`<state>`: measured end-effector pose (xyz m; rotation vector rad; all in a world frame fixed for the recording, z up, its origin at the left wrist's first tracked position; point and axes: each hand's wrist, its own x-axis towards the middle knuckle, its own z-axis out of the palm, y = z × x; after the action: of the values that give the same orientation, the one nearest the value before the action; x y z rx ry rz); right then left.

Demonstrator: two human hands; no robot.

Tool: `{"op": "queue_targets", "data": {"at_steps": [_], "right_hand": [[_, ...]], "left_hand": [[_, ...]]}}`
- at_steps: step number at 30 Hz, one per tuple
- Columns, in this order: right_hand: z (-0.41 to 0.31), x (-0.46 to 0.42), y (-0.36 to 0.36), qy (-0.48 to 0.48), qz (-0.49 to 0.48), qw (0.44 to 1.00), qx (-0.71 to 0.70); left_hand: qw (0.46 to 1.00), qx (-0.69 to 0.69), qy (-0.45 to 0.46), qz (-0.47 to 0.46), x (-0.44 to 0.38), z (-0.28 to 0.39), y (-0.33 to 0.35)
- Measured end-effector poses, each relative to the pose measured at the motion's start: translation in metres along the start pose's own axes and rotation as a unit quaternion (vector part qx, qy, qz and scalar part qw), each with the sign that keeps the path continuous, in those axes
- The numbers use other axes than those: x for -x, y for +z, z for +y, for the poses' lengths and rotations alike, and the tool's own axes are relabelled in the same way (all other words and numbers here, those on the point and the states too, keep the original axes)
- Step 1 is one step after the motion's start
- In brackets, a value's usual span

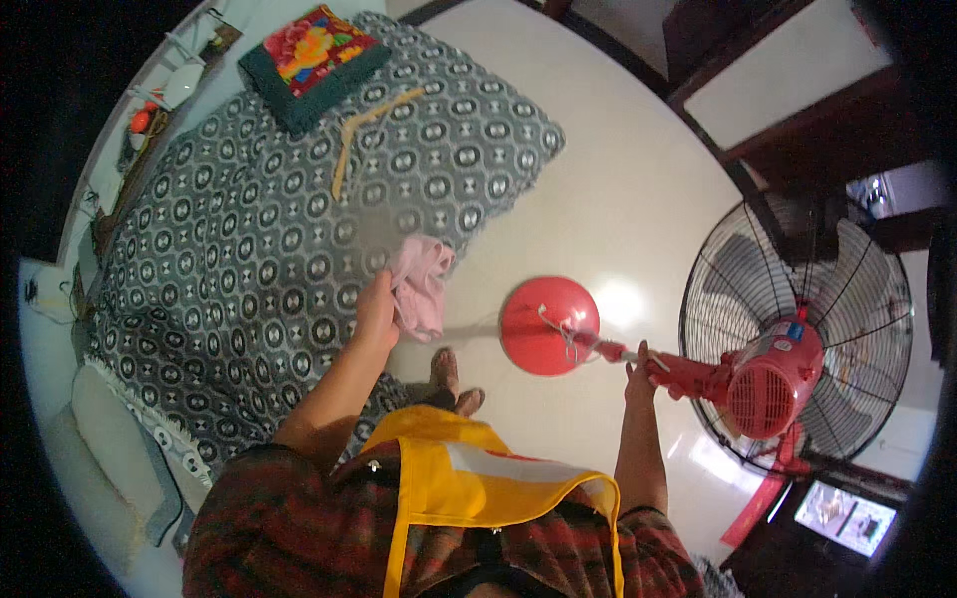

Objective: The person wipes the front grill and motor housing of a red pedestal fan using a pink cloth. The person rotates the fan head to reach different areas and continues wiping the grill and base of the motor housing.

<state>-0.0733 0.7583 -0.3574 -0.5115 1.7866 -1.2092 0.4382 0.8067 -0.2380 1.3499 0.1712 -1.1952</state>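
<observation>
A folded or bunched pink cloth (422, 288) is gripped in my left hand (380, 308), over the near edge of a bed with a grey and black patterned cover (291, 254). My right hand (640, 372) is closed round the pole of a red pedestal fan (774, 381), just under its motor housing. The fan's wire cage faces away to the right, and its round red base (549, 326) stands on the floor. A white cord hangs in loops about the pole, above the base.
On the bed lie a wooden clothes hanger (348, 138) and a folded dark green blanket with a flower print (318, 56). Cushions (112, 448) are at the lower left. Dark wooden furniture (830, 119) stands at the upper right, a lit screen (845, 517) at the lower right.
</observation>
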Motion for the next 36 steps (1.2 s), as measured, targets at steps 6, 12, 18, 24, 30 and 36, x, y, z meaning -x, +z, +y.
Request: {"op": "queue_targets", "data": {"at_steps": [6, 12, 18, 24, 30, 36], "right_hand": [[-0.007, 0.05, -0.002, -0.01, -0.043, 0.998, 0.042], [0.007, 0.051, -0.001, -0.134, -0.084, 0.969, 0.192], [0.031, 0.039, -0.017, -0.22, -0.081, 0.97, 0.064], [0.034, 0.02, -0.01, -0.246, -0.119, 0.962, -0.023], [0.04, 0.026, -0.002, -0.301, -0.186, 0.933, -0.068], [0.036, 0.018, 0.021, -0.4, -0.108, 0.909, -0.044]], "left_hand": [[0.999, -0.048, 0.004, 0.025, -0.007, -0.032, 0.004], [0.997, -0.039, -0.073, 0.006, -0.03, -0.082, -0.011], [0.994, -0.072, -0.079, -0.025, -0.038, -0.137, -0.013], [0.991, -0.066, -0.086, -0.083, -0.038, -0.169, 0.006], [0.981, -0.06, -0.086, -0.16, -0.076, -0.224, 0.0], [0.964, -0.066, -0.044, -0.254, -0.085, -0.266, -0.04]]}}
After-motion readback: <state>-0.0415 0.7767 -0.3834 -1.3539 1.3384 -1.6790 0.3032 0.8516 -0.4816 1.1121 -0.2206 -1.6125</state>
